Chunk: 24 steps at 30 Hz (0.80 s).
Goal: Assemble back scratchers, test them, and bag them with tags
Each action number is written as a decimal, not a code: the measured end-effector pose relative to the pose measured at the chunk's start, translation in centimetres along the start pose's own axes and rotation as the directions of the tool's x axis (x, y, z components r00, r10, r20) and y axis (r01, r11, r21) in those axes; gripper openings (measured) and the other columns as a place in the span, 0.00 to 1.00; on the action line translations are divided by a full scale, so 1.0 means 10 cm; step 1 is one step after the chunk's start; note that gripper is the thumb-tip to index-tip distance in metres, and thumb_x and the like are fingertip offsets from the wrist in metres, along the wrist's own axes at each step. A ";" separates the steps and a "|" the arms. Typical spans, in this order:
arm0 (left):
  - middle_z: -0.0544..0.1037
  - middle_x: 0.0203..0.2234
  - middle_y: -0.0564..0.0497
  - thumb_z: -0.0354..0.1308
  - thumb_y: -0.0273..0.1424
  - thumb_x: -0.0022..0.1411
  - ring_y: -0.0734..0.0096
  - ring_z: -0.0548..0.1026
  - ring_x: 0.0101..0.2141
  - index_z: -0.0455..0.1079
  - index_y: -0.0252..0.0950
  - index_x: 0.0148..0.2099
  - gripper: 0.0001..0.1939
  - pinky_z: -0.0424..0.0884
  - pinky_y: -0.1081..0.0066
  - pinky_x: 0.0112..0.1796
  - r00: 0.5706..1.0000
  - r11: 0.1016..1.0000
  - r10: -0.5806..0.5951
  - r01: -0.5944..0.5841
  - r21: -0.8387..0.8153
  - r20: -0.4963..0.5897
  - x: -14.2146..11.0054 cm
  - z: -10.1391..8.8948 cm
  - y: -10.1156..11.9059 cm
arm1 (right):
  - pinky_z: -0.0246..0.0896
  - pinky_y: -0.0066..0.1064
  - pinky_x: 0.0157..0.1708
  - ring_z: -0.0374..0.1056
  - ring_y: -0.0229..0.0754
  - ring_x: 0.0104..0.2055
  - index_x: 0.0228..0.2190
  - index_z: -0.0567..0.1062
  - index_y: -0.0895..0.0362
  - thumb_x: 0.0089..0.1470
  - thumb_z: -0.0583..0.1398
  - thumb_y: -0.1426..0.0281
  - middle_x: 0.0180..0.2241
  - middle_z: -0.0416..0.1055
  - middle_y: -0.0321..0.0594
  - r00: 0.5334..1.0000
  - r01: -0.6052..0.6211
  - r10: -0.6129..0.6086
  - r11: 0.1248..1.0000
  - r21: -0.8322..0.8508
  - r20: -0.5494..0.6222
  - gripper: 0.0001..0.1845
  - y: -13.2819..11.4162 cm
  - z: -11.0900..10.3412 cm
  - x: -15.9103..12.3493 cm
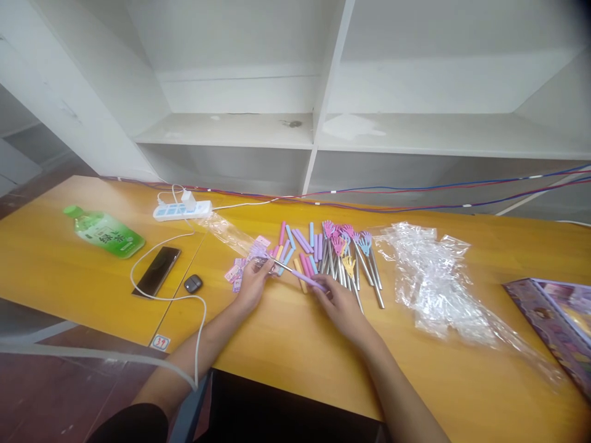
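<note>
Between my two hands is a back scratcher with a purple grip [302,278], a thin metal rod and a hand-shaped purple head. My left hand [255,280] is closed on the rod near the head. The fingers of my right hand [336,299] are closed round the far end of the purple grip. Just beyond lie several loose coloured grip sleeves [302,241] in pink, blue, purple and yellow. To their right is a pile of metal back scratchers [349,267] with coloured hand-shaped heads. Small printed cards [236,274] lie beside my left hand.
Clear plastic bags [431,280] are heaped at right, near a purple printed box [554,326]. On the left are a green bottle [111,234], a phone [157,271], a black earbud case [192,283] and a power strip [182,210]. A white cable [203,320] crosses my left forearm.
</note>
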State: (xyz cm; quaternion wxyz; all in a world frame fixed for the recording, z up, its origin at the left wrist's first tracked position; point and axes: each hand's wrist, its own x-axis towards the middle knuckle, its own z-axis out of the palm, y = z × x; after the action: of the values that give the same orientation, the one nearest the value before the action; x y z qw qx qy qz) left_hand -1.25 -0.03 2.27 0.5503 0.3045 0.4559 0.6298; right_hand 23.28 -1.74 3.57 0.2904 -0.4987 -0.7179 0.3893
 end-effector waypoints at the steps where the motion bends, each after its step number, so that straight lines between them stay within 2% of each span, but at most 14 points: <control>1: 0.79 0.28 0.52 0.76 0.44 0.51 0.73 0.76 0.29 0.74 0.34 0.36 0.22 0.73 0.72 0.35 1.000 1.000 -0.001 0.001 -0.015 -0.014 0.03 -0.01 0.03 | 0.70 0.38 0.40 0.75 0.46 0.40 0.51 0.73 0.50 0.70 0.54 0.55 0.44 0.80 0.42 1.000 -0.004 0.004 1.000 0.020 -0.006 0.17 0.01 -0.01 0.00; 4: 0.79 0.29 0.52 0.78 0.42 0.49 0.74 0.76 0.29 0.74 0.33 0.37 0.22 0.72 0.72 0.34 0.999 1.000 -0.012 0.012 0.001 -0.033 0.07 -0.04 0.10 | 0.70 0.36 0.37 0.76 0.45 0.37 0.49 0.71 0.50 0.70 0.55 0.54 0.43 0.80 0.42 1.000 -0.020 0.022 0.995 0.102 -0.022 0.16 0.04 0.00 0.01; 7: 0.80 0.31 0.51 0.77 0.42 0.50 0.73 0.76 0.30 0.75 0.33 0.40 0.23 0.71 0.72 0.33 1.000 0.999 0.017 -0.016 0.032 -0.022 0.09 -0.06 0.07 | 0.71 0.36 0.36 0.76 0.44 0.33 0.46 0.69 0.50 0.68 0.57 0.52 0.42 0.81 0.42 1.000 -0.018 0.022 0.985 0.171 -0.019 0.16 0.03 0.04 -0.01; 11: 0.80 0.32 0.51 0.76 0.44 0.52 0.72 0.76 0.30 0.76 0.34 0.46 0.25 0.70 0.72 0.32 0.997 0.994 -0.006 -0.003 0.110 0.080 0.03 -0.05 -0.06 | 0.70 0.36 0.36 0.76 0.45 0.33 0.43 0.71 0.50 0.64 0.61 0.51 0.36 0.82 0.40 1.000 0.018 -0.016 0.988 0.152 -0.010 0.17 -0.02 0.09 -0.03; 15: 0.79 0.32 0.50 0.74 0.47 0.54 0.71 0.75 0.29 0.75 0.33 0.46 0.26 0.71 0.72 0.32 0.968 0.976 -0.113 0.066 0.210 0.223 -0.16 0.05 -0.18 | 0.66 0.33 0.30 0.73 0.43 0.29 0.39 0.76 0.52 0.63 0.62 0.49 0.29 0.77 0.38 0.988 0.129 -0.124 0.990 0.061 -0.088 0.19 -0.06 0.14 -0.06; 19: 0.78 0.31 0.49 0.73 0.47 0.57 0.71 0.75 0.29 0.73 0.33 0.42 0.24 0.71 0.70 0.33 0.909 0.967 -0.192 0.110 0.232 0.369 -0.35 0.18 -0.23 | 0.65 0.34 0.29 0.68 0.41 0.27 0.36 0.79 0.52 0.64 0.63 0.52 0.27 0.74 0.38 0.941 0.254 -0.248 0.967 -0.001 -0.229 0.17 -0.08 0.16 -0.06; 21: 0.79 0.32 0.48 0.73 0.47 0.57 0.70 0.75 0.30 0.72 0.33 0.42 0.24 0.71 0.70 0.33 0.892 0.968 -0.220 0.147 0.205 0.395 -0.41 0.22 -0.25 | 0.66 0.35 0.29 0.69 0.42 0.28 0.37 0.80 0.52 0.64 0.65 0.54 0.30 0.75 0.40 0.916 0.310 -0.300 0.951 -0.006 -0.266 0.14 -0.10 0.16 -0.06; 24: 0.79 0.34 0.48 0.74 0.45 0.56 0.71 0.75 0.30 0.71 0.34 0.44 0.24 0.71 0.70 0.32 0.900 0.974 -0.218 0.175 0.146 0.378 -0.44 0.24 -0.25 | 0.69 0.37 0.31 0.71 0.45 0.32 0.40 0.82 0.50 0.65 0.64 0.57 0.35 0.78 0.43 0.906 0.351 -0.340 0.936 -0.002 -0.253 0.11 -0.11 0.14 -0.05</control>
State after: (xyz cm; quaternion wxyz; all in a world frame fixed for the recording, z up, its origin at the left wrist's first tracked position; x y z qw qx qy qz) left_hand 2.81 -3.82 1.50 0.6736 0.4060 0.3986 0.4717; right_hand 21.75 -2.84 3.74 0.4537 -0.4020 -0.7438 0.2816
